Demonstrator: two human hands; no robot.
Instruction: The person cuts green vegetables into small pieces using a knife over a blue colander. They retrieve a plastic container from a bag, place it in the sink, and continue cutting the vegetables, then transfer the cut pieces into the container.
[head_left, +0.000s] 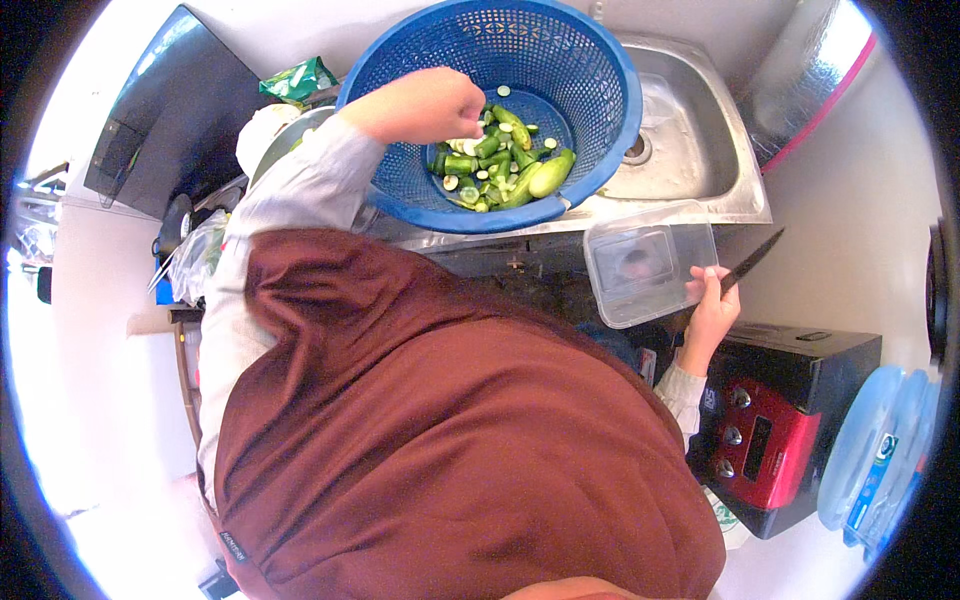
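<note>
My left hand (439, 103) hangs over a blue plastic basket (611, 161) with perforated walls. Its fingers are curled downward, and whatever lies between the fingertips is hidden. Cut green vegetables (495, 161), apparently cucumbers, lie on the basket's bottom as chunks, round slices and a few longer pieces. To the right, my right hand (711, 311) grips a dark-bladed knife (754, 260) pointing up and away to the right. That same hand also holds a clear rectangular plastic food container (637, 289) by its right side, in front of the sink's edge.
The basket stands partly over a stainless steel sink (690, 142). Behind my left forearm is a bowl (289, 139), with a green packet (300, 81) beyond it. A black-and-red appliance with knobs (780, 450) stands at lower right, beside a large blue water bottle (862, 457).
</note>
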